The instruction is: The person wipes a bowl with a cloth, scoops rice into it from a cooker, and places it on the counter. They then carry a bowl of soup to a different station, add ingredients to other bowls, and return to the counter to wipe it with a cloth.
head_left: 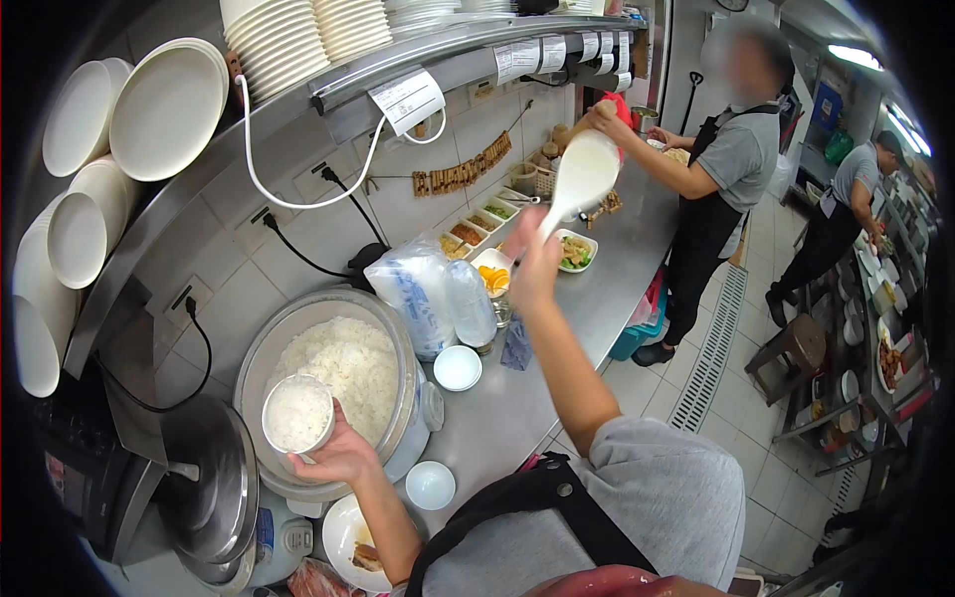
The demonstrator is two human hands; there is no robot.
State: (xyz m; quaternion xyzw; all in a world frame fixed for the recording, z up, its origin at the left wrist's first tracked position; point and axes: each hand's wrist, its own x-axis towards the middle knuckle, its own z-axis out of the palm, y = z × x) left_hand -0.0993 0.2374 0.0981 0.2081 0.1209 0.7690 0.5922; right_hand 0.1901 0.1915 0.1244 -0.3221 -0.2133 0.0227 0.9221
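My left hand holds a white bowl filled with rice, above the near edge of a large rice cooker. Cooked rice fills much of that cooker. Raised over the counter, my right hand grips a white rice paddle by its handle, with the blade pointing up and away. The right fingers are slightly blurred but wrapped round the handle. Two small white bowls, one nearer the wall and one nearer me, stand beside the cooker.
Plastic bags and a dish of greens sit on the steel counter. A large metal lid leans left of the cooker. Stacked bowls line the shelf above. A co-worker stands further along; another person works beyond.
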